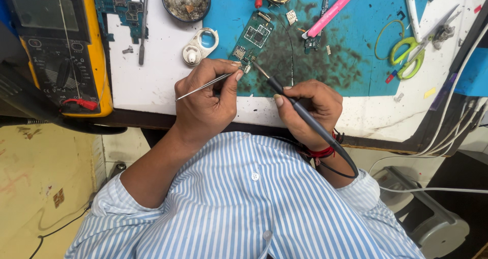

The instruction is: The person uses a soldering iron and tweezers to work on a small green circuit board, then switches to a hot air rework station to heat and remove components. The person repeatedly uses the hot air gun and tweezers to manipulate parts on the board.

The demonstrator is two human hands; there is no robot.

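Note:
A small green circuit board (255, 38) lies on a stained blue mat (351, 61) on the white bench. My left hand (203, 104) pinches thin metal tweezers (203, 86), their tips at the board's near corner. My right hand (307, 109) grips a black-handled soldering iron (300, 109) like a pen. Its fine tip (255, 66) touches the same corner beside the tweezer tips, and its cable runs back past a red wrist thread. My striped blue-and-white shirt fills the bottom of the view.
A yellow multimeter (56, 45) sits far left, with a second circuit board (127, 10) and a slim metal tool beside it. A round dish of residue (185, 0), a white ring part (199, 46), a pink pen (333, 7), green-handled scissors (412, 56) and white cables (457, 122) surround the work.

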